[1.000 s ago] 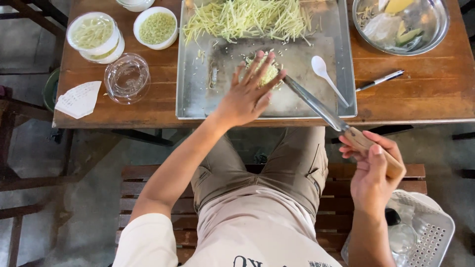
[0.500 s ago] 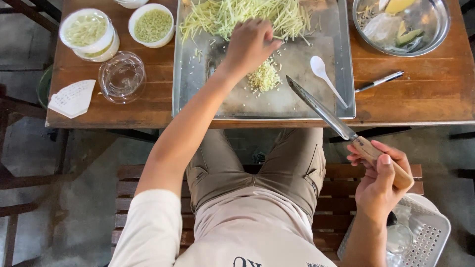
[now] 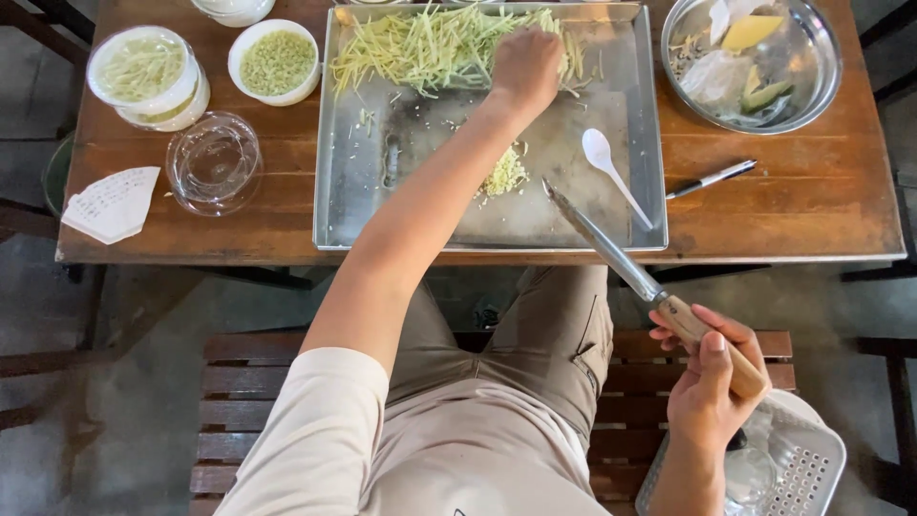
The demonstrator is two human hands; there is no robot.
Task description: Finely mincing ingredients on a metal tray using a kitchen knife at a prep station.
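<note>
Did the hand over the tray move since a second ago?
Yes. The left hand went from the small chopped pile in the middle of the metal tray up to the long green shreds at its far edge.

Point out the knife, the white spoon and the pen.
knife (image 3: 611, 250): head view, middle of the blade.
white spoon (image 3: 598, 151): head view, on the bowl.
pen (image 3: 712, 179): head view, mid-barrel.

A tray (image 3: 353, 205) is sitting mid-table (image 3: 793, 205), with shreds (image 3: 430, 43) lying along its far edge and a spoon (image 3: 611, 170) lying at its right. 2 bowls (image 3: 277, 59) are standing to its left, a basin (image 3: 755, 62) to its right, and a pen (image 3: 712, 179) is lying before the basin.
</note>
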